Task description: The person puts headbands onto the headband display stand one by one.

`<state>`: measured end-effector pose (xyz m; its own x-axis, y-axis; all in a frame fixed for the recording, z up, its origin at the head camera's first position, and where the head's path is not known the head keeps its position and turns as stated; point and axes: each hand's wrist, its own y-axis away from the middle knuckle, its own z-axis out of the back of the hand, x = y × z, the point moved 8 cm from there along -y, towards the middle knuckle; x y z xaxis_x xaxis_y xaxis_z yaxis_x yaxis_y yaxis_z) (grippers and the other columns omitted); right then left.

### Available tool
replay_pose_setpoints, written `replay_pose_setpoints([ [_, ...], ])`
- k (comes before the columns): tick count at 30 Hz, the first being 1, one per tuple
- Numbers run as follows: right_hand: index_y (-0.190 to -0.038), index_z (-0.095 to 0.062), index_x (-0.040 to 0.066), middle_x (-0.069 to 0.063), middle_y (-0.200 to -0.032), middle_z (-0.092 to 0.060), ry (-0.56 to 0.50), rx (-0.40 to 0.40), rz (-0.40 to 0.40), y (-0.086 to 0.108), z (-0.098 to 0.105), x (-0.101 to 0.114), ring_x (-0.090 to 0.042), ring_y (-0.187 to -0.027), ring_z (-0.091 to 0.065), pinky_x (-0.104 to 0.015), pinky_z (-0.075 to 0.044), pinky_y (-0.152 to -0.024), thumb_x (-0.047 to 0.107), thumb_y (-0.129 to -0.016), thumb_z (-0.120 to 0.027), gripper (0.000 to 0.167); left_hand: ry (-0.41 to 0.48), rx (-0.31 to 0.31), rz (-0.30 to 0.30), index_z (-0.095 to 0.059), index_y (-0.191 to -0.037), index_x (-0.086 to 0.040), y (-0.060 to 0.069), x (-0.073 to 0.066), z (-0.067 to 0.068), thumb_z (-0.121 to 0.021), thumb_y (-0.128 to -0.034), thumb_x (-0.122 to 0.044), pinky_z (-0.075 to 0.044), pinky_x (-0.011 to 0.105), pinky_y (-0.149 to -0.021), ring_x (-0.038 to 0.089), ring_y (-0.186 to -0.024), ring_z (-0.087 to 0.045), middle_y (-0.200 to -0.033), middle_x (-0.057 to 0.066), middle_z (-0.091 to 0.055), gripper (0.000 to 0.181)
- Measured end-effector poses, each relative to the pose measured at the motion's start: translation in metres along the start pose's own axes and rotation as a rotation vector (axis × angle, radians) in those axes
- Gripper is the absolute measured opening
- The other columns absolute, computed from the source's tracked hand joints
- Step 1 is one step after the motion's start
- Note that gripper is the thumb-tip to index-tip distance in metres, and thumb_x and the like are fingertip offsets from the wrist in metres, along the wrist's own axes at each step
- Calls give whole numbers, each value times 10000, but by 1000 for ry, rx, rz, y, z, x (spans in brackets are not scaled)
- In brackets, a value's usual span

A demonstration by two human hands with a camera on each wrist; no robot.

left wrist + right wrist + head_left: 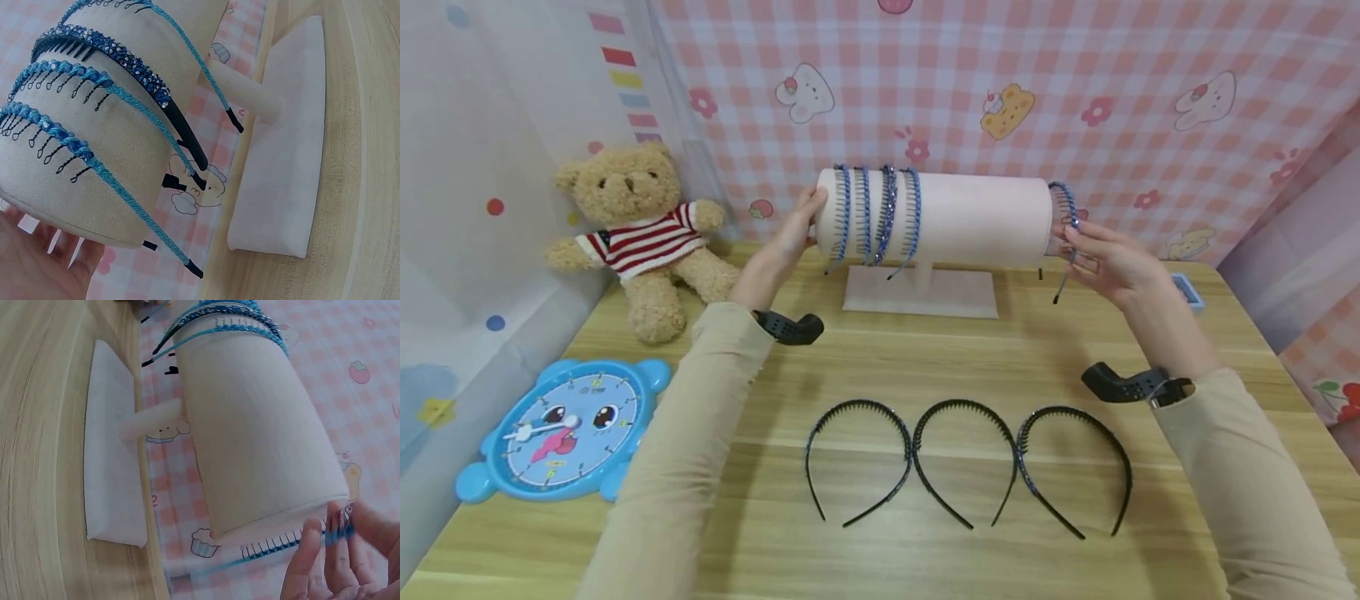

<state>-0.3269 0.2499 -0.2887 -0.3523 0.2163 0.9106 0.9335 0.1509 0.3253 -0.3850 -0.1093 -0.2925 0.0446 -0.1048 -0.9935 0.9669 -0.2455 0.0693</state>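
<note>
A white cylindrical display stand (981, 217) holds several blue headbands (889, 217) side by side near its left end. One of them is thick with blue glitter (137, 69); the others are braided blue with wire teeth. My left hand (793, 229) touches the cylinder's left end, its fingers fairly straight against the end face in the left wrist view. Just off the right end, my right hand (1112, 258) pinches another blue toothed headband (1063, 200) between thumb and fingers. In the right wrist view this headband (272, 548) lies beside the cylinder's end, partly hidden by the fingers.
Three dark headbands (962, 403) lie in a row on the wooden table (760, 550). A teddy bear (651, 242) sits at the back left, with a blue toy clock (568, 429) in front of it. A small blue item (1187, 292) lies behind my right forearm.
</note>
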Motion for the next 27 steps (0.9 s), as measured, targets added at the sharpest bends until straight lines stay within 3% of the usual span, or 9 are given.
replay_pose_setpoints([
  [4, -846, -652, 222, 114, -806, -641, 69, -84, 36, -1, -4, 0, -52, -774, -563, -201, -476, -707, 187, -775, -717, 103, -4, 4, -2, -39, -1468, -191, 0, 1, 0, -190, -988, -416, -221, 404, -1068, 201, -1348, -219, -1477, 53, -212, 551],
  [9, -871, -627, 274, 167, -914, -572, 372, -132, 131, -2, -7, 1, -12, -876, -526, -153, -479, -723, 316, -754, -731, 163, -5, 6, -4, -35, -1469, -194, 1, 0, -1, -188, -988, -415, -236, 391, -1053, 205, -1338, -236, -1472, 55, -219, 550],
  [12, -896, -664, 254, 196, -867, -563, 616, -177, 256, -3, -10, 9, -8, -828, -520, -158, -474, -680, 388, -746, -724, 209, 1, 1, -7, -32, -1469, -192, 1, -1, -1, -193, -989, -413, -241, 384, -1041, 209, -1333, -240, -1470, 59, -221, 553],
  [15, -900, -687, 142, 181, -749, -554, 878, -228, 425, -2, -15, 20, -24, -707, -509, -169, -444, -593, 382, -754, -722, 283, 0, 3, -8, -27, -1470, -188, 0, -1, -2, -193, -989, -412, -243, 380, -1034, 214, -1336, -232, -1476, 61, -202, 556],
  [17, -847, -674, 55, 110, -691, -557, 1050, -249, 546, 1, -23, 28, -70, -656, -484, -201, -404, -565, 351, -759, -728, 313, -3, 4, -5, -26, -1470, -188, 0, -1, -3, -192, -989, -412, -242, 381, -1037, 213, -1340, -226, -1479, 60, -197, 556],
  [20, -768, -619, 47, -8, -693, -569, 1263, -253, 671, 3, -37, 34, -138, -645, -474, -254, -368, -562, 322, -777, -720, 293, -2, -4, 1, -27, -1471, -189, 0, 0, -2, -195, -988, -413, -229, 392, -1055, 215, -1347, -218, -1481, 65, -202, 558],
  [23, -734, -561, 73, -87, -720, -555, 1422, -258, 725, 5, -49, 37, -201, -654, -464, -298, -339, -555, 327, -788, -709, 298, -9, -6, 2, -29, -1471, -190, 0, 0, 0, -194, -987, -418, -220, 399, -1069, 213, -1353, -212, -1482, 66, -204, 560],
  [27, -869, -528, 42, -150, -901, -506, 1495, -295, 698, 4, -50, 40, -280, -780, -446, -372, -373, -583, 341, -749, -743, 388, -17, 7, 0, -30, -1469, -189, 0, -1, 0, -186, -989, -414, -243, 374, -1036, 207, -1344, -218, -1479, 55, -186, 553],
])
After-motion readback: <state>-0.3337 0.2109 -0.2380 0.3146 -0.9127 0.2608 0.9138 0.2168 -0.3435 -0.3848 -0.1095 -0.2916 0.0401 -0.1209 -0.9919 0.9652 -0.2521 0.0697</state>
